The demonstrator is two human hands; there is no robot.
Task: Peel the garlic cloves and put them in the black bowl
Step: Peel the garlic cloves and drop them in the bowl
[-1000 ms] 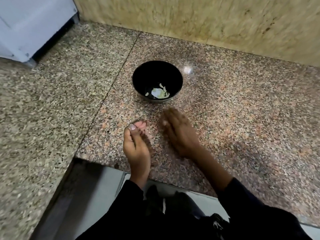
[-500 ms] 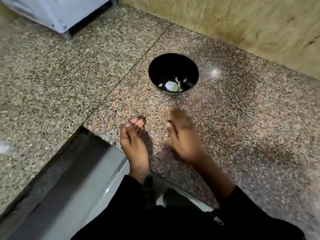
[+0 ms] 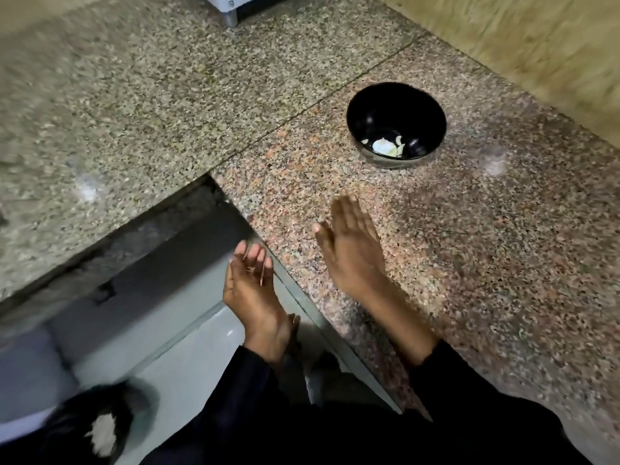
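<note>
Left hand cupped, palm up, cradling skin scraps; right hand flat and released. Black bowl, far right, holds peeled cloves. Judged clean-up stage: next, discard the skins.

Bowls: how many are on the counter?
1. The black bowl stands on the pinkish granite counter near the back wall, beyond the right hand, with pale garlic pieces inside. None other shows, though the frame's edges could hide more.

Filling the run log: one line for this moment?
left hand: cupped, holds peel scraps | right hand: flat, over counter | black bowl: garlic inside
</note>
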